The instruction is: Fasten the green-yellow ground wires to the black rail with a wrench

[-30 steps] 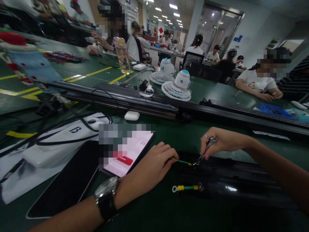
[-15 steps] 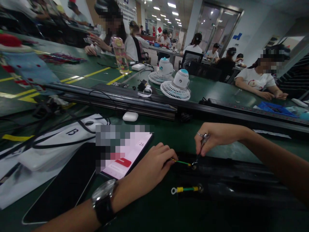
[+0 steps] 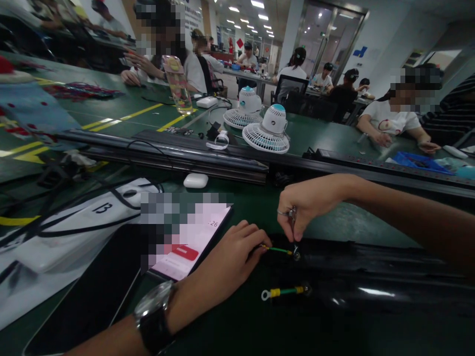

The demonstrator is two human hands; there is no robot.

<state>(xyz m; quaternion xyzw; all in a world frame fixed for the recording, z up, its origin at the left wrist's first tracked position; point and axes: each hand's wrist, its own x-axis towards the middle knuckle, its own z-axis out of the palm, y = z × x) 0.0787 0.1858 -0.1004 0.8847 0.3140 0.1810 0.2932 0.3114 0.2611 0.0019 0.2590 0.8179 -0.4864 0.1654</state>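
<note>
My left hand [image 3: 239, 249] pinches the free end of a short green-and-yellow wire [image 3: 279, 249]. The other end of that wire meets a bolt [image 3: 297, 255] on a long black part [image 3: 334, 259]. My right hand [image 3: 306, 202], with a ring on one finger, is closed around a small metal wrench [image 3: 293, 214]. The wrench stands nearly upright, and its lower end reaches the bolt; how it seats there is too small to tell. Nearer me, a second wire [image 3: 285, 291] with a ring terminal lies fixed to another black part [image 3: 363, 291].
Left of my hands lie a lit phone [image 3: 185, 252], a dark tablet-like slab [image 3: 85, 287] and a white power strip [image 3: 81, 222] with black cables. A white earbud case [image 3: 195, 180] sits behind them. Beyond the long black bars [image 3: 178, 155] stand two white fans [image 3: 269, 131] and a bottle [image 3: 177, 86]. Several people sit farther back.
My right hand has swung left and slightly down with the wrench, which is now more upright over the bolt. My left hand keeps its pinch on the wire. The view has shifted slightly.
</note>
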